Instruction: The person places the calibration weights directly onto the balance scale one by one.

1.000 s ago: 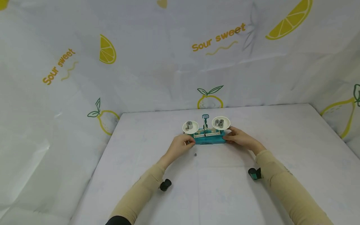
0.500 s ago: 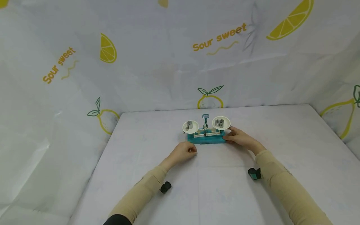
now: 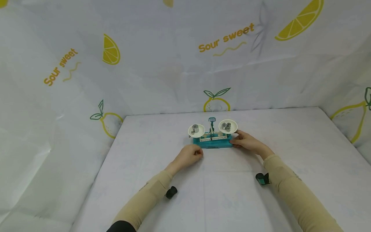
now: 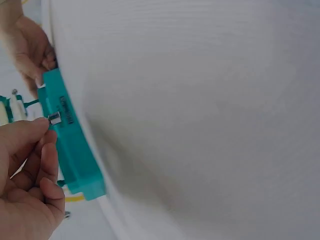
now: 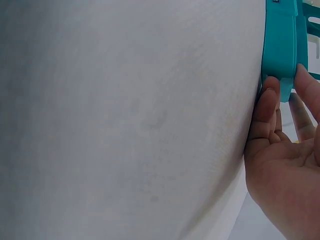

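Note:
A teal balance scale (image 3: 213, 144) with two cream pans stands on the white-covered table. Its left pan (image 3: 200, 133) bears a larger metal weight (image 3: 195, 128) and smaller ones beside it; several weights (image 3: 228, 127) sit together in the right pan (image 3: 234, 129). My left hand (image 3: 186, 157) is in front of the base's left end. Between its thumb and index finger it pinches a small shiny metal weight (image 4: 54, 118), hidden by the fingers in the head view. With thumb and fingers, my right hand (image 5: 282, 155) holds the right end of the base.
White cloth printed with lemons and lettering (image 3: 226, 38) hangs behind the table and along its sides. The tabletop (image 3: 232, 193) stretches out in front of the scale. A dark wrist camera (image 3: 171, 192) sticks out from the left sleeve, another (image 3: 262, 178) from the right.
My left hand has come down from beside the left pan and taken up the small weight that lay on the table. My right hand stays at the scale's right end.

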`<action>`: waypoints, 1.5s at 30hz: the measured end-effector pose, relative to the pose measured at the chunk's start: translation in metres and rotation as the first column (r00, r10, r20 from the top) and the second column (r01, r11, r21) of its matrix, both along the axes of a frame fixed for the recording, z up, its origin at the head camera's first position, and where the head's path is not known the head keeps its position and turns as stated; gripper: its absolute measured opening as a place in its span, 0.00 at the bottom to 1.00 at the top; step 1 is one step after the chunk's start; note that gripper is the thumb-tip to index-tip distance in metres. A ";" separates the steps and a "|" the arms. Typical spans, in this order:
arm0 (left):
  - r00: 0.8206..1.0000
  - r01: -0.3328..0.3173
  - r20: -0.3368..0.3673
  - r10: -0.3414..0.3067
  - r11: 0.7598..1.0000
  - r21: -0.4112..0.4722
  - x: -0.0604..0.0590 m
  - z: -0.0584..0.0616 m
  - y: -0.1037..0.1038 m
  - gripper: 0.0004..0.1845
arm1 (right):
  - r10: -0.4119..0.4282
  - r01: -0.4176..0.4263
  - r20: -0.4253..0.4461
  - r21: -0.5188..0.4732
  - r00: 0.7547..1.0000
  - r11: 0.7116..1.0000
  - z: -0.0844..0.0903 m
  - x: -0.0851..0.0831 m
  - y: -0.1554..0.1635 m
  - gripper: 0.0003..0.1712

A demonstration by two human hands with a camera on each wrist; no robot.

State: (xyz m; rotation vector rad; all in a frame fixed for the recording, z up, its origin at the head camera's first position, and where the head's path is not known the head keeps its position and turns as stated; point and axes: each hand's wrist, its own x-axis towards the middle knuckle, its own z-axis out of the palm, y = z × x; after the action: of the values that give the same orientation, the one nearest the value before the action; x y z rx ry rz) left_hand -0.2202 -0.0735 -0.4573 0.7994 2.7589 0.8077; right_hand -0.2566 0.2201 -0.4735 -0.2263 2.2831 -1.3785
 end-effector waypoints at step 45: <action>0.905 -0.195 -0.360 0.226 0.973 0.123 -0.033 0.049 -0.003 0.04 | 0.000 -0.001 0.022 0.033 1.000 0.999 -0.001 -0.008 -0.001 0.44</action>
State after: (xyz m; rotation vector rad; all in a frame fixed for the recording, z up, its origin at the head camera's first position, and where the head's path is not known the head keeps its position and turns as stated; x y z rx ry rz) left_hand -0.2536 -0.0761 -0.4085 0.7434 3.2142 0.8965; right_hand -0.2650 0.2190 -0.4749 -0.2001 2.2864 -1.3353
